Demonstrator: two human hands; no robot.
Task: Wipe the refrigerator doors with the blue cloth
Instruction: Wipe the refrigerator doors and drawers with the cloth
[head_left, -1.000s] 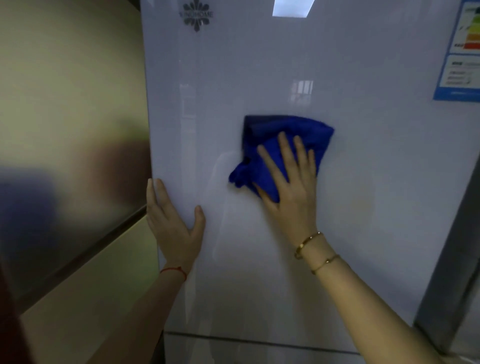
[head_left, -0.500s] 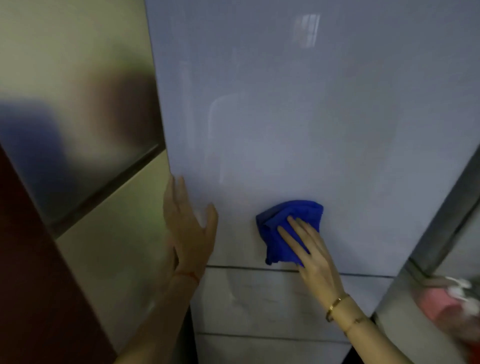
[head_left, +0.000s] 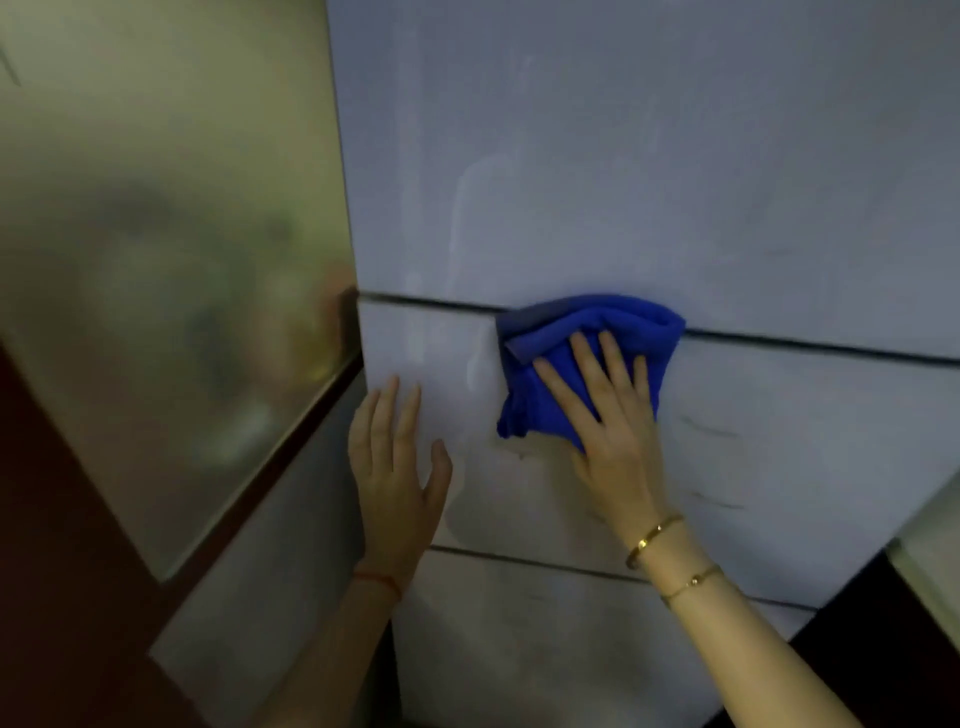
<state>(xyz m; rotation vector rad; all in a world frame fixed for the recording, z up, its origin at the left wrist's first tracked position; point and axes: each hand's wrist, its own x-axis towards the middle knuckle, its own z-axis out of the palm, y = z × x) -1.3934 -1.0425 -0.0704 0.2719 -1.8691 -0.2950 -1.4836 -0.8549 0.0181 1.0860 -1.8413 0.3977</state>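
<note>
Right hand (head_left: 613, 426) flat, fingers spread, pressing blue cloth (head_left: 587, 358) against middle refrigerator door (head_left: 779, 441) at upper seam, left hand (head_left: 395, 467) open-palmed, grip empty, beside it.

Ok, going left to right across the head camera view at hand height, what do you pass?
Frosted glass panel → left hand, flat on the refrigerator's middle door → blue cloth under the right hand → bare door beyond.
</note>
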